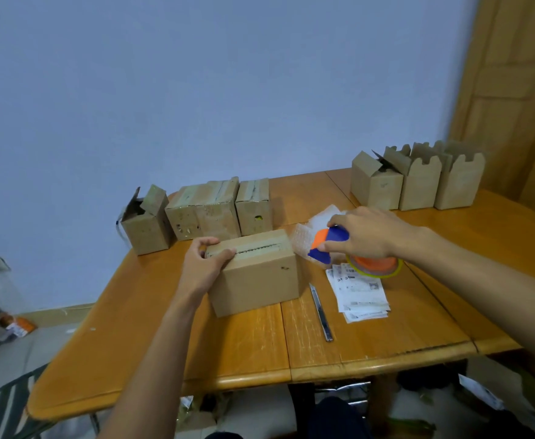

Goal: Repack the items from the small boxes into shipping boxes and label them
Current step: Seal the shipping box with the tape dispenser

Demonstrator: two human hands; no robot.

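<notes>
Surface: we work at an orange-brown wooden surface (pixel 244 343) set against a pale blue wall
Shipping box: the brown cardboard shipping box (pixel 259 280) sits mid-surface, its flaps shut and its seam taped
Left hand: our left hand (pixel 206 261) curls its fingers over the box's top left edge, probably to steady it
Right hand: our right hand (pixel 367 236) grips a blue and orange tape dispenser (pixel 329 240) just right of the box
Labels: white printed paper labels (pixel 361 293) lie beside a slim silver utility knife (pixel 321 312), within reach, we judge, for labelling
Small boxes: small brown cardboard boxes (pixel 206 210) line the back
</notes>
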